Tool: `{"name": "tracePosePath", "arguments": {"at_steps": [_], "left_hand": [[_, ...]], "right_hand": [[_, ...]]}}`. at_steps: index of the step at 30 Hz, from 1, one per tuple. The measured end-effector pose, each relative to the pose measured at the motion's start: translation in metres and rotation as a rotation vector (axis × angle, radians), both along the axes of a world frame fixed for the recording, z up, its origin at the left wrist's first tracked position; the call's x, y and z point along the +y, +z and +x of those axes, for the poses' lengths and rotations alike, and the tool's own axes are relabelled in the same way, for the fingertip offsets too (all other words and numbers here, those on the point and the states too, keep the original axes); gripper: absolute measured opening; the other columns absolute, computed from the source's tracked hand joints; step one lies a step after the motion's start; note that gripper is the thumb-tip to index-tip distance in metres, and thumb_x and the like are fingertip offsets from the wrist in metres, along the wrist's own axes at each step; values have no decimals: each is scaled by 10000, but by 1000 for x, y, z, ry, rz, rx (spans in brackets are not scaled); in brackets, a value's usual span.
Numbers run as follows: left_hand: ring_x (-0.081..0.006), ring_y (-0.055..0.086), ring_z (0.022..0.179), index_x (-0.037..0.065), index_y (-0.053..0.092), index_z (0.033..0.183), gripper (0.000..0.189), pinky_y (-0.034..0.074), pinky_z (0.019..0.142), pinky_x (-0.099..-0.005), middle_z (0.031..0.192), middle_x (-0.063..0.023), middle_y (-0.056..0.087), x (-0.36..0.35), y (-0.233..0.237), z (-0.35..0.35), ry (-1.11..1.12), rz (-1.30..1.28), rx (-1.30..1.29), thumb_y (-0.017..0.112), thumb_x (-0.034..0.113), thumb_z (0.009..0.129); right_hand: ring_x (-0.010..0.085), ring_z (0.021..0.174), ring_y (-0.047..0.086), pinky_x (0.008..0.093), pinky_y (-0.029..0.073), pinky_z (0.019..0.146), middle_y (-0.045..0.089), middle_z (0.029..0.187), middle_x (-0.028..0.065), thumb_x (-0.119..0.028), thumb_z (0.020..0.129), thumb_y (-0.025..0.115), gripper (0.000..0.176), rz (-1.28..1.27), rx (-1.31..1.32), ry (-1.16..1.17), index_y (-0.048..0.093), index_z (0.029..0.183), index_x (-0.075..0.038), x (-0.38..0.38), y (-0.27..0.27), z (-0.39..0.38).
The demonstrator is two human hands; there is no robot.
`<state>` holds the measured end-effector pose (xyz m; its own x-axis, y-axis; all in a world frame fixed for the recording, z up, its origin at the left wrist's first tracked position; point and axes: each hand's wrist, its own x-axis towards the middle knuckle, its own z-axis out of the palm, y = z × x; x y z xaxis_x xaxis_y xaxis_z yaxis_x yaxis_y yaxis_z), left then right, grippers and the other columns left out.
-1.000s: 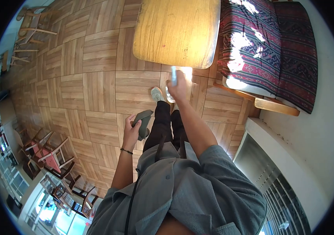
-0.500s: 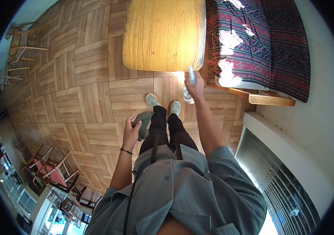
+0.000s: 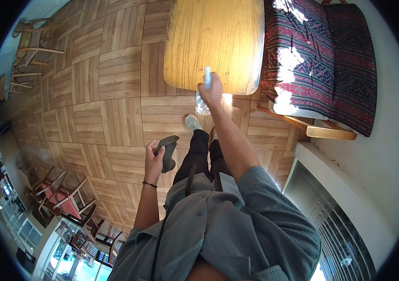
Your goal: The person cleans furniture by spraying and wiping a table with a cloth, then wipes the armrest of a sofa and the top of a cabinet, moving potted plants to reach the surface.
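Note:
My right hand point(image 3: 212, 92) is closed around a clear spray bottle point(image 3: 202, 108) with a pale nozzle, held over the near edge of a yellow wooden table point(image 3: 213, 42). The bottle's body hangs below the hand, and its nozzle points toward the tabletop. Lower and to the left, my left hand point(image 3: 154, 161) grips a dark grey-green cloth point(image 3: 167, 152), which droops beside my leg above the floor. A dark bracelet circles the left wrist.
A bench with a red and dark patterned cover point(image 3: 302, 61) stands right of the table. Wooden chairs point(image 3: 36, 47) are at the far left, more chairs point(image 3: 66, 199) at the lower left. A white wall point(image 3: 391, 84) runs along the right. Parquet floor point(image 3: 120, 112) lies around my feet.
My right hand has moved left with the bottle along the table's near edge. The table and bench appear further right in the view. My left hand still holds the cloth.

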<state>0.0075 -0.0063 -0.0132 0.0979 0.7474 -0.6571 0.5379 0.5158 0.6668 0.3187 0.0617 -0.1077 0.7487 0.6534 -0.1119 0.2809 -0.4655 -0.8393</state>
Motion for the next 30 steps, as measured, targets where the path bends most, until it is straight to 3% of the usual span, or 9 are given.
{"name": "tracePosePath", "arguments": {"at_steps": [3,6,8,11,16,21,24,27,30], "left_hand": [[-146,546,853,18,465,1350,545,474,778,-295,891,-47,533,15,2,-6,10,-13,13,650,349,959],[-136,558,913,9,502,1281,436,471,800,-274,999,-65,581,32,11,-5,-8,-48,20,644,290,979],[-155,564,926,-1,536,1209,397,469,821,-291,1014,-79,595,41,8,-7,-63,5,44,636,309,982],[-210,604,970,-15,555,1132,417,479,851,-332,1052,-134,637,53,-3,-11,-112,47,86,637,360,970],[-255,635,952,6,555,1129,352,487,864,-347,1043,-146,661,72,3,-1,-194,28,121,593,328,993],[-301,652,1027,70,524,1263,298,499,880,-364,1134,-154,668,82,9,5,-336,154,106,538,221,1007],[-324,647,1098,117,417,1408,473,514,888,-391,1216,-163,657,93,36,26,-404,223,48,576,199,970],[-343,638,1124,149,311,1484,690,534,872,-416,1260,-167,641,99,45,47,-528,558,97,664,254,901],[-362,662,1049,156,289,1505,821,551,820,-446,1230,-173,648,108,70,79,-501,587,210,728,296,826]], "right_hand": [[396,727,625,486,489,679,632,785,199,-122,694,679,208,-8,-35,-164,566,849,-42,-14,-20,43],[405,725,634,483,498,685,646,773,207,-128,701,670,208,-83,-78,-220,586,868,-36,-39,-24,88],[291,705,654,418,510,653,670,801,158,-125,737,663,210,-21,-177,-243,598,911,-27,-57,-31,114],[364,758,657,463,508,716,665,810,179,-107,713,667,189,-94,-232,-155,599,878,-45,-67,-21,131],[385,810,629,462,502,713,636,882,182,-101,711,687,287,-69,-119,39,590,980,-76,-27,8,91],[417,839,607,495,490,736,603,872,194,-86,681,666,273,22,34,236,562,933,-73,34,37,10],[411,851,577,486,476,752,556,911,194,-104,695,678,325,74,31,390,531,981,-57,52,60,-34],[382,868,556,454,464,785,532,918,175,-122,712,697,346,186,-21,551,532,1008,-55,50,85,-67],[371,899,529,440,445,804,517,935,166,-139,725,691,342,251,-39,651,532,1013,-46,37,133,-90]]}}
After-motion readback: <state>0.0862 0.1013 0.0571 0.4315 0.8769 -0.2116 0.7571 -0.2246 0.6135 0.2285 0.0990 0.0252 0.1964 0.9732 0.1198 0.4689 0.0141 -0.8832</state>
